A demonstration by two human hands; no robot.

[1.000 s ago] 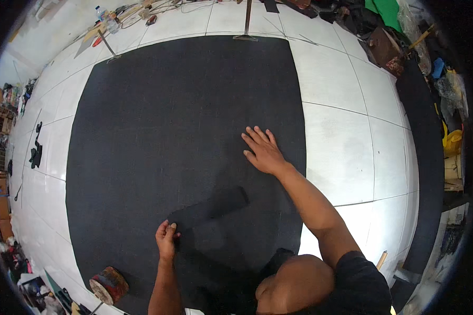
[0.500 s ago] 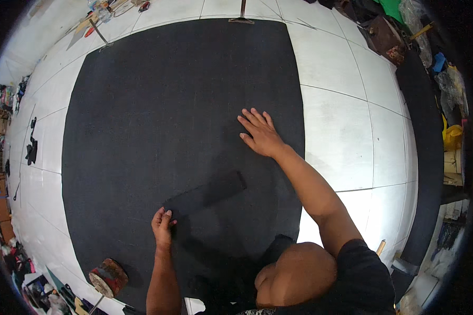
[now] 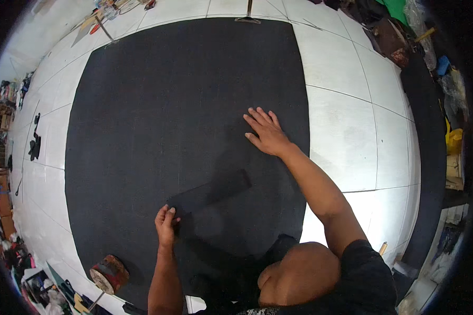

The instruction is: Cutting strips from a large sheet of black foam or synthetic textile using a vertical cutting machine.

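Note:
A large sheet of black cloth (image 3: 142, 115) lies flat on a white tiled floor. Near its lower middle, my left hand (image 3: 166, 220) pinches one end of a narrow black strip (image 3: 207, 193), which slants up to the right over the cloth. Strip and cloth are almost the same colour, so I cannot tell how much of the strip touches the sheet. My right hand (image 3: 267, 132) rests palm down near the cloth's right edge, fingers spread and holding nothing.
A stained cylindrical weight (image 3: 109, 274) sits on the cloth's lower left corner. Metal pieces with upright handles stand at its far edge (image 3: 248, 20) and far left corner. Along the right lies a long black roll (image 3: 430, 157), with bags and plastic beyond. Clutter lines the left wall.
The whole view has shifted slightly, so everything appears a little further right. Both hands and the strip keep nearly the same places on the cloth.

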